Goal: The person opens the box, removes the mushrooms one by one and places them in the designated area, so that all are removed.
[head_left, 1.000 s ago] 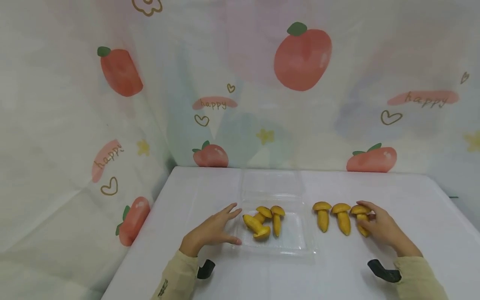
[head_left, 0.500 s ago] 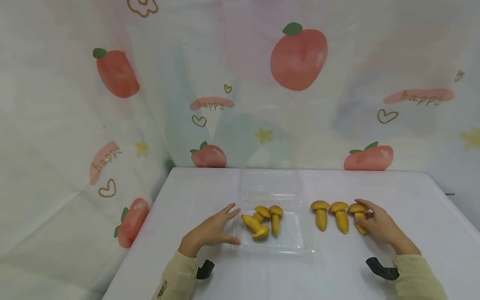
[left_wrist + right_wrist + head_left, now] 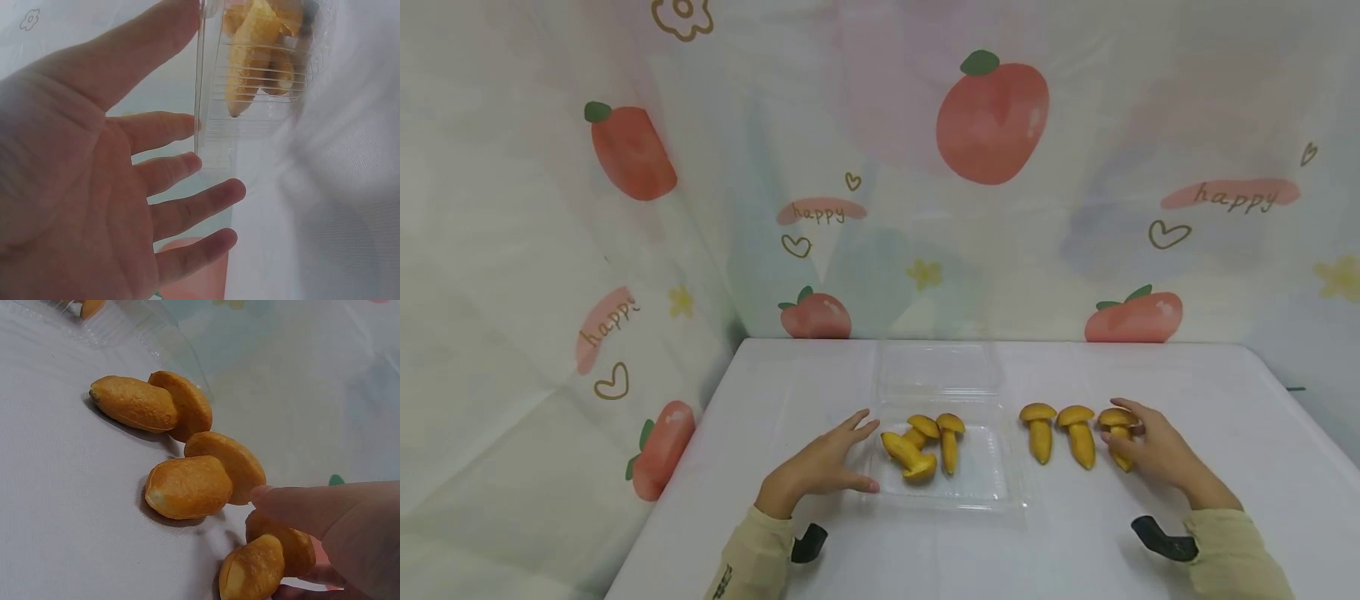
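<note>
Mushroom (image 3: 1117,418), mustard-yellow, dome-capped, with plump mottled stem (image 3: 253,572), lies rightmost in a row of three on white table (image 3: 940,550); right hand (image 3: 1159,450) curves around it, grip unclear. Left hand (image 3: 818,462) is spread beside clear ribbed plastic container (image 3: 979,467).

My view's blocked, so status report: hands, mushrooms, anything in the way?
Left hand spread at clear box. Right hand around rightmost mushroom, grip unclear. Three mushrooms in box, three outside; lid open, no obstruction visible.

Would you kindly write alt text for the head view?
A person's right hand is around the rightmost yellow mushroom of three in a row on a white table; the left hand is spread beside an open clear plastic box holding three more mushrooms. Behind is a fruit-print backdrop.
</note>
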`<state>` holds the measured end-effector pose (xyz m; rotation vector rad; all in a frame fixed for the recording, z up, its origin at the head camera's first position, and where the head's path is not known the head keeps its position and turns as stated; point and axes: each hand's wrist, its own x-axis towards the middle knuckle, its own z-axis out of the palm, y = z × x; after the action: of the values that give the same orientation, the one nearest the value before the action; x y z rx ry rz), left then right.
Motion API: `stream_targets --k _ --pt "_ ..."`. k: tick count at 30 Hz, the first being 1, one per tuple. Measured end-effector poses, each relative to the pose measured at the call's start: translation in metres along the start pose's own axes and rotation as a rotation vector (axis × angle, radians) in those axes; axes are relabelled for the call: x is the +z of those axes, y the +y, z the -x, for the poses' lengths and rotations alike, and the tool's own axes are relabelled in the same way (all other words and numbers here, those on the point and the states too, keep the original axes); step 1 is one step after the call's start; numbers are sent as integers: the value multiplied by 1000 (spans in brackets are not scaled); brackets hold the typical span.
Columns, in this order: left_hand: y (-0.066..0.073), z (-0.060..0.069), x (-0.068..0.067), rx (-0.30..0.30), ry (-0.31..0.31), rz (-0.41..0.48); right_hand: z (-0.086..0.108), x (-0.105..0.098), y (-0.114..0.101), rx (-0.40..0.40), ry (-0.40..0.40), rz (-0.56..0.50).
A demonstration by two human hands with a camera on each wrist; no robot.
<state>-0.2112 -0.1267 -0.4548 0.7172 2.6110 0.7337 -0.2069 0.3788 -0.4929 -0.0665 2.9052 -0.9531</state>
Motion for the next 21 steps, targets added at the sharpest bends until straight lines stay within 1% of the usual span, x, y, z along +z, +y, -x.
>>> stream_targets --k 6,8,11,13,16,19,21 --pt "0 0 0 -4 -1 -5 0 -3 -2 14 8 13" --pt "0 1 0 0 1 -6 1 -3 -4 18 40 14" --pt "1 1 -1 6 2 -4 2 -3 -12 11 112 -10" --pt "1 1 -1 3 2 -6 3 -2 -19 -4 172 -21" --pt "1 2 -1 -5 -1 -10 5 -2 -31 -34 238 -43" --pt "1 3 0 -7 2 -7 8 -1 -41 -65 280 -56" --pt "1 3 0 -6 4 -2 10 -1 -47 -82 288 -66"
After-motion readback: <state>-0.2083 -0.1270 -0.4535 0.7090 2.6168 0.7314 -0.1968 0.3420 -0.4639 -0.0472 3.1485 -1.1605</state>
